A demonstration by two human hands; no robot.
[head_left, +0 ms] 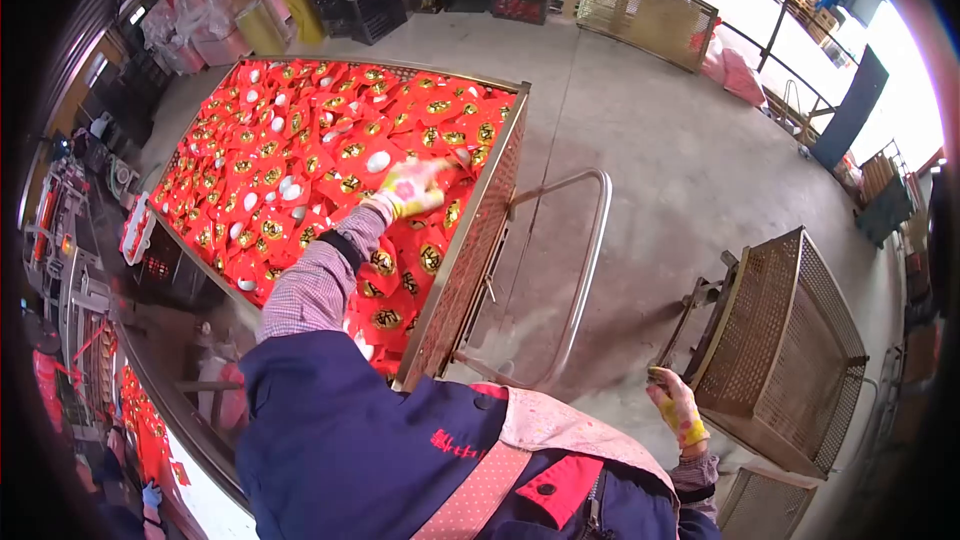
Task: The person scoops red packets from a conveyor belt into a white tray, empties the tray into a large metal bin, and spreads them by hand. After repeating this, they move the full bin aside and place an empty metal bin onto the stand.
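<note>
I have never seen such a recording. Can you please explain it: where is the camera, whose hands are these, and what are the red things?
This is one picture from a camera worn on a person's head, looking down over the chest; the wide lens bends the edges. There is no machine, only two gloved hands. The left hand reaches over a large metal cart full of red packets with gold marks. It is blurred, so I cannot tell whether it holds a packet. The right hand is low, at the corner of a smaller mesh cart on the concrete floor; its grip is unclear too.
</note>
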